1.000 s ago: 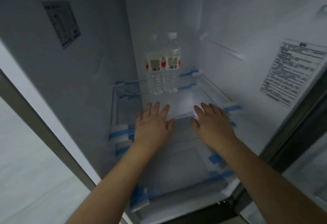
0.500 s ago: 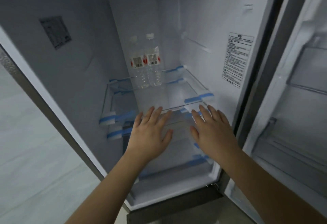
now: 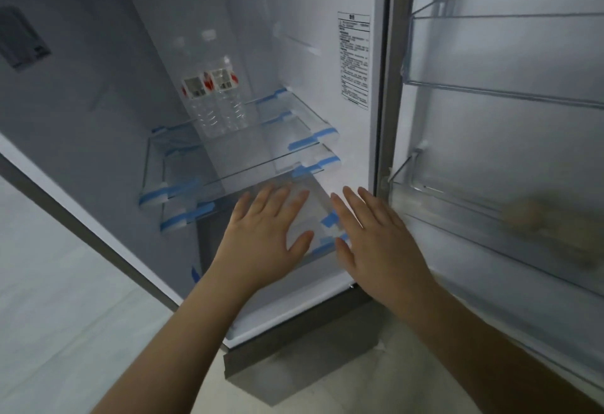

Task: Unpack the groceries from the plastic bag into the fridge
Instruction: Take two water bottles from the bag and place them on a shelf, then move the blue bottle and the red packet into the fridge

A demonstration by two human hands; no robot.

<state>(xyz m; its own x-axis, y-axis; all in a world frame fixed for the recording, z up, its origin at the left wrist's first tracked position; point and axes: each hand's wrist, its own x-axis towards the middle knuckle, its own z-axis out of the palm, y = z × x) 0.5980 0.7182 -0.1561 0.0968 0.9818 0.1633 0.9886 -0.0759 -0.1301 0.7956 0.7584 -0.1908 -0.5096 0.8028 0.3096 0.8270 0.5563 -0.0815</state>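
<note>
Both hands are held flat with fingers spread and nothing grasped, the left hand point(image 3: 261, 233) and right hand point(image 3: 376, 243) at 6 o'clock of the fridge point(image 3: 310, 53). Two clear, ribbed water bottles point(image 3: 215, 103) are stood on the glass shelf point(image 3: 235, 152) at 12 o'clock. No plastic bag is seen; judged between items, it must be reached for next

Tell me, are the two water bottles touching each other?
Touching: in the head view, the left water bottle and the right water bottle stand side by side, labels meeting without gap.
</note>
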